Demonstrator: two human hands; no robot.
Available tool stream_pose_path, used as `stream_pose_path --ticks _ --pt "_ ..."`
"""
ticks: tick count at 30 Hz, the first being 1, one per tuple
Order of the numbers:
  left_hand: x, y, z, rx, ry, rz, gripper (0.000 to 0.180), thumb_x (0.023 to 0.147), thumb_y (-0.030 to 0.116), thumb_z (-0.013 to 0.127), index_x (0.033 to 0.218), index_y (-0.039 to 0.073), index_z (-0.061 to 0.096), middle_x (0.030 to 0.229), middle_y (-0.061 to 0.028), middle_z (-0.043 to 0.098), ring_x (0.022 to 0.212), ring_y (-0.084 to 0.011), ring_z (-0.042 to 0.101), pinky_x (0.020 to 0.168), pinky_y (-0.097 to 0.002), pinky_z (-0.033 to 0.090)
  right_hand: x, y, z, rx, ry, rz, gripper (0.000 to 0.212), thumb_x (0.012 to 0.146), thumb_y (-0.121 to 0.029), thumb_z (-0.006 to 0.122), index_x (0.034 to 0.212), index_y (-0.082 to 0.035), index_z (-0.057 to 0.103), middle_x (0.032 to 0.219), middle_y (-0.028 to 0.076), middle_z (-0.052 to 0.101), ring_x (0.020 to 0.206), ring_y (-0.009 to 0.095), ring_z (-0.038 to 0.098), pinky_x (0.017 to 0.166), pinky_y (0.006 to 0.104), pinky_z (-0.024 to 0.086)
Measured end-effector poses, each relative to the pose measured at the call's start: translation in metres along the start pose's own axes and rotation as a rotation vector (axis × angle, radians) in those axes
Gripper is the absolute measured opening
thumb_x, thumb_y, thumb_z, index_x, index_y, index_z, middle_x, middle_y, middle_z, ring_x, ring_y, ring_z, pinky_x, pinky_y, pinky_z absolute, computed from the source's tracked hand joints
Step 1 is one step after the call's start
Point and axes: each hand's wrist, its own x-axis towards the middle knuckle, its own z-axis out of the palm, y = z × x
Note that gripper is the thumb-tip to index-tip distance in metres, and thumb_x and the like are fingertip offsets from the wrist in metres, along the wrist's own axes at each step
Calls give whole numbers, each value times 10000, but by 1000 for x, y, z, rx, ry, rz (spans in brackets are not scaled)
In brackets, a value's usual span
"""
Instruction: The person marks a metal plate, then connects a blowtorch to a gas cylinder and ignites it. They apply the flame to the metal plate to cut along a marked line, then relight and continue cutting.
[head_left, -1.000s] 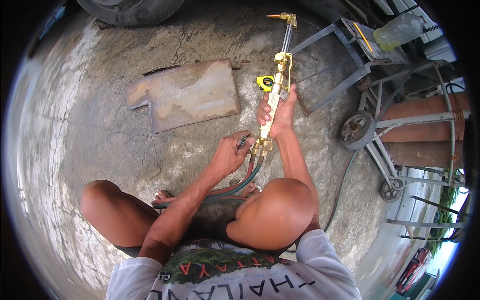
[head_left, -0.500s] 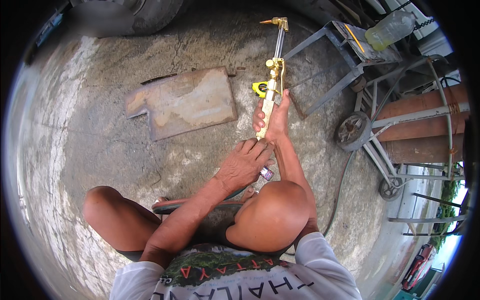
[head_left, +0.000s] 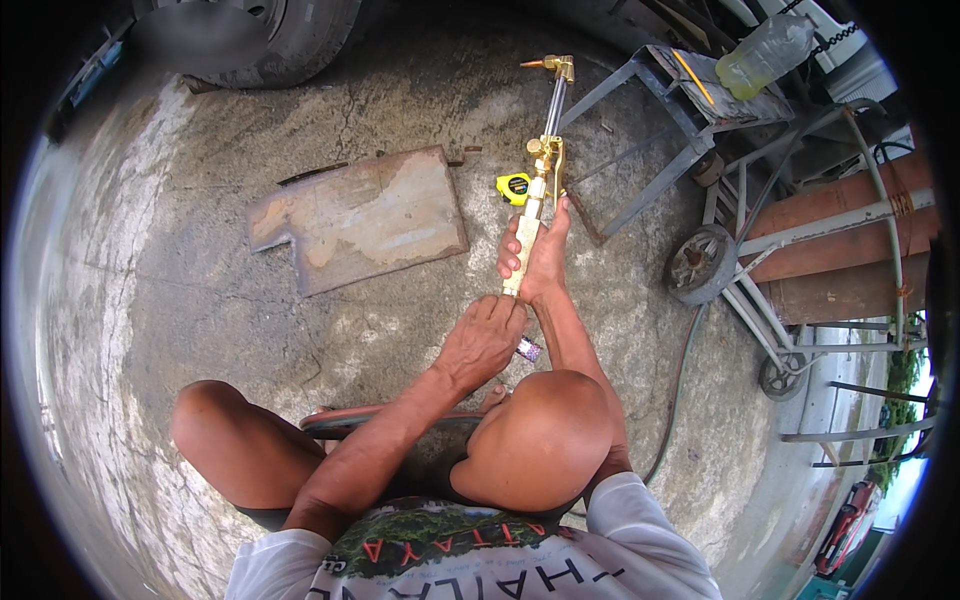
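Note:
My right hand [head_left: 545, 262] is closed round the knurled handle of a brass cutting torch [head_left: 540, 180], its thumb lying up along the side by the lever. The torch points away from me, with its copper-coloured tip turned left. Below that grip, my left hand [head_left: 484, 338] has its fingers closed at the torch's rear end. A small purple patterned piece [head_left: 528, 348] shows beside the left palm; its kind is unclear, and the palm hides part of it. Just left of the torch, a yellow tape measure [head_left: 513, 188] rests on the concrete.
A rusty notched steel plate [head_left: 365, 222] lies ahead on the left. To the right stand a metal stand [head_left: 660, 160] bearing a plastic bottle [head_left: 765, 58], and a wheeled cart [head_left: 770, 245] with rust-coloured cylinders. A hose [head_left: 680, 375] runs along the floor. A vehicle tyre [head_left: 300, 45] is at far left.
The view has shifted slightly, so most of the scene sits a little lower. Both hands keep their hold on the torch, the left fingers bunched at its rear end.

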Motion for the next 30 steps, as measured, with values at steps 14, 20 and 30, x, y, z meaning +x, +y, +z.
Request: stream_pose_path --ticks 14,20,30 --pt "-6 -4 4 2 -51 -122 271 889 247 662 986 14 566 916 -156 588 861 -323 628 759 -449 511 -2 5 -3 -31 21 -3 857 837 -890 203 787 -81 480 533 2 357 375 140 350 356 308 318" --pt "4 -36 -17 -535 22 -426 398 926 320 659 1108 -31 615 917 -254 654 828 -437 639 730 -498 509 -14 0 -6 16 -45 -4 848 834 -892 210 762 -94 487 532 -4 352 369 131 342 349 301 312" --pt "-21 -34 13 -643 37 -60 319 934 143 645 1197 -18 564 1085 -261 643 906 -456 652 801 -474 536 -24 -7 -24 127 -309 -13 849 856 -873 178 758 -85 479 527 1 357 345 131 350 332 300 328"
